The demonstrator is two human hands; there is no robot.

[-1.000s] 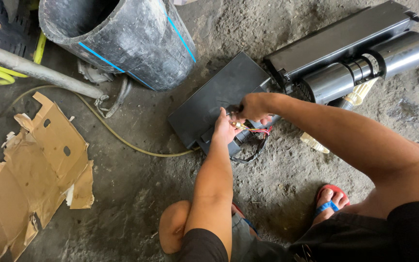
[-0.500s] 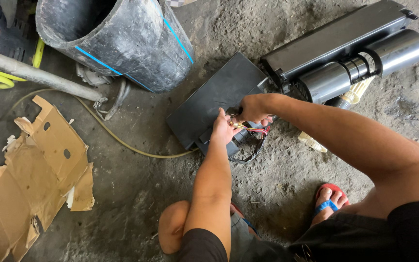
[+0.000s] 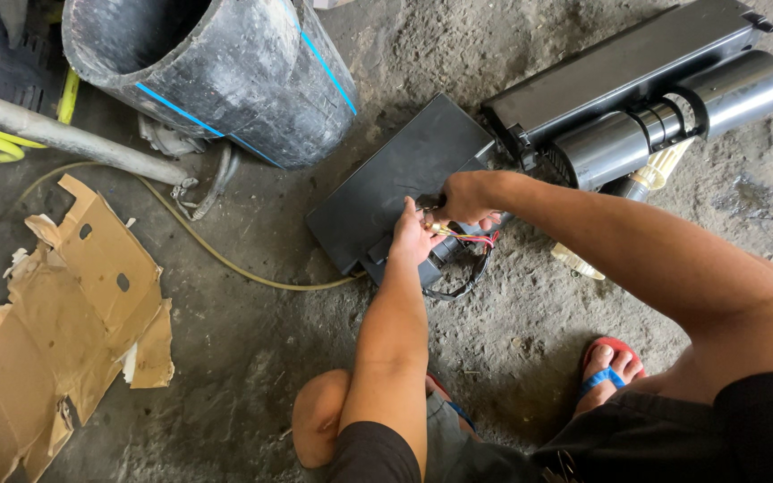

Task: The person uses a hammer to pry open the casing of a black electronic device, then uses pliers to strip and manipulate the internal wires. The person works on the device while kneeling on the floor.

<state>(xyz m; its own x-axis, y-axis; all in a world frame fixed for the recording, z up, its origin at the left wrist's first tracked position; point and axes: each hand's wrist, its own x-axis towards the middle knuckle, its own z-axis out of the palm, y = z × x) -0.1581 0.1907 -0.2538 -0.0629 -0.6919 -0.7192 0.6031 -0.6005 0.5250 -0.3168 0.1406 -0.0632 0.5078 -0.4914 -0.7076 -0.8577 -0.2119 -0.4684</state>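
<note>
A flat black plastic box (image 3: 400, 174) lies on the concrete floor in the middle of the head view. My left hand (image 3: 411, 237) and my right hand (image 3: 463, 199) meet at its near edge. Both pinch a small bundle of red, yellow and black wires (image 3: 469, 240) that comes out of the box. A black wire loop (image 3: 462, 284) hangs just below my hands. Exactly what each finger grips is hidden by the hands themselves.
A long black housing with a cylindrical blower (image 3: 664, 116) lies at the upper right. A big black pipe with blue stripes (image 3: 216, 72) sits upper left, beside a grey metal tube (image 3: 64, 139). A yellowish hose (image 3: 225, 264) and torn cardboard (image 3: 55, 304) lie left. My sandalled foot (image 3: 606, 367) rests lower right.
The view has shifted slightly. My hands stay at the same spot on the wires, with only small finger movement.
</note>
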